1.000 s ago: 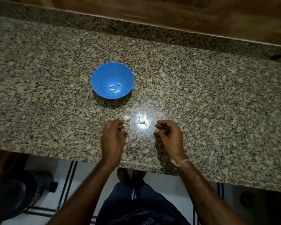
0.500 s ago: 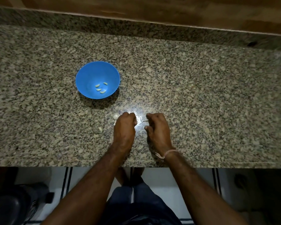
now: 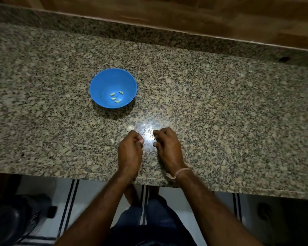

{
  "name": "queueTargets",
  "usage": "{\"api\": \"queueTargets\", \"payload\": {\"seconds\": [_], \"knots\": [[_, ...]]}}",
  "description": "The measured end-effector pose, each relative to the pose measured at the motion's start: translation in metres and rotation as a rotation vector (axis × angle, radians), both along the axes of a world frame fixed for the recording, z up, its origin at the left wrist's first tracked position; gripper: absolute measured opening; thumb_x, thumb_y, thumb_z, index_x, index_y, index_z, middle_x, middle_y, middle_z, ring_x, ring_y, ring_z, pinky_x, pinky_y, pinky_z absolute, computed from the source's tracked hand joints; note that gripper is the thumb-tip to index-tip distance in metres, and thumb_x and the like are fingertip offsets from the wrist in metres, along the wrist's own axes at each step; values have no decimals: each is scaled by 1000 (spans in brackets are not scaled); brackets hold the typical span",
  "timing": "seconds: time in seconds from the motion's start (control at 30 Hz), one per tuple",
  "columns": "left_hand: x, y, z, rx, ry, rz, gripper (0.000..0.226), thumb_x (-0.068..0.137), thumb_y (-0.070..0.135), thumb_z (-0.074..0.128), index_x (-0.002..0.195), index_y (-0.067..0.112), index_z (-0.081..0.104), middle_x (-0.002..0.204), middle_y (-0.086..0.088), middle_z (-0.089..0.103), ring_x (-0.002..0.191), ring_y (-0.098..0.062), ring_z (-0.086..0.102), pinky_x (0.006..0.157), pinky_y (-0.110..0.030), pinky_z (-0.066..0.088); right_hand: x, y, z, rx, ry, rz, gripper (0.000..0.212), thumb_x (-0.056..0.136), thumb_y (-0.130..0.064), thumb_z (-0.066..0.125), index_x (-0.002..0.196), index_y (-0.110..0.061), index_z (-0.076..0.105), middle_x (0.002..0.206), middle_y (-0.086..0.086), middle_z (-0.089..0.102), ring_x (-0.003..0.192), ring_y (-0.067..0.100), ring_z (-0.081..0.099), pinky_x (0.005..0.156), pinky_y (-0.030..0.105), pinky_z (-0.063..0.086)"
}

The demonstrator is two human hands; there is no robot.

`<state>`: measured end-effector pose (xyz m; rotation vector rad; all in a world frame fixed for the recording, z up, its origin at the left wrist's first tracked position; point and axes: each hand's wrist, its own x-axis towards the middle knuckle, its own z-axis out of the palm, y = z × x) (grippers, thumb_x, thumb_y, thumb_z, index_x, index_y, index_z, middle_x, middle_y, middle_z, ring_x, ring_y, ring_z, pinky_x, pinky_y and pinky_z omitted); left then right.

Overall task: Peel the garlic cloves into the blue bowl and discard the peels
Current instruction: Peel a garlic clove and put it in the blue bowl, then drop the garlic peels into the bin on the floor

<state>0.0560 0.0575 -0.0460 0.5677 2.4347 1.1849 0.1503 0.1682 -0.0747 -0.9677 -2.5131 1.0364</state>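
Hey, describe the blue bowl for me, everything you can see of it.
The blue bowl is round, smooth, plain bright blue, plastic by its look, narrowing from a wide rim to a small base. It stands upright on the speckled granite counter, left of centre. Four pale peeled cloves lie at its bottom. Nothing else touches it.

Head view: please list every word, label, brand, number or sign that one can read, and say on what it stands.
None: no text can be read anywhere. The blue bowl is plain, the granite counter shows only speckles, and the dark object on the floor at lower left is too dim to show any print.
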Motion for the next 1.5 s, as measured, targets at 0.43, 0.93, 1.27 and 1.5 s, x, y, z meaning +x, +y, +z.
{"api": "queueTargets", "payload": {"seconds": [0.43, 0.93, 1.27, 1.5], "knots": [[5, -8, 11, -20, -38, 174, 17, 96, 9, 65, 87, 23, 69, 78, 14, 68, 73, 2, 61, 58, -10, 42, -15, 12, -2, 53, -25, 155, 17, 87, -5, 71, 79, -19, 66, 79, -5, 61, 76, 18, 57, 62, 32, 40], [-13, -217, 21, 133, -42, 849, 25, 96, 12, 69, 85, 35, 66, 82, 14, 70, 78, -5, 68, 70, -21, 52, -120, -186, 33, -932, -96, 457, 8, 94, -8, 76, 91, -1, 77, 76, 9, 73, 70, 16, 64, 65, 29, 53], [-2, -478, -2, 184, -61, 1234, 12, 95, 11, 70, 90, 22, 71, 82, 8, 72, 80, -10, 69, 79, -35, 57, -157, -448, 30, -878, -239, 691, 11, 95, -1, 71, 99, 9, 71, 78, 9, 66, 68, 11, 59, 64, 15, 54], [1, -601, 1, 229, -77, 1395, 10, 95, 11, 70, 92, 21, 73, 87, 3, 74, 83, -17, 69, 85, -39, 60, -177, -572, 24, -854, -309, 788, 20, 95, 3, 69, 84, -12, 73, 74, -2, 70, 69, 7, 64, 66, 19, 56]]}}
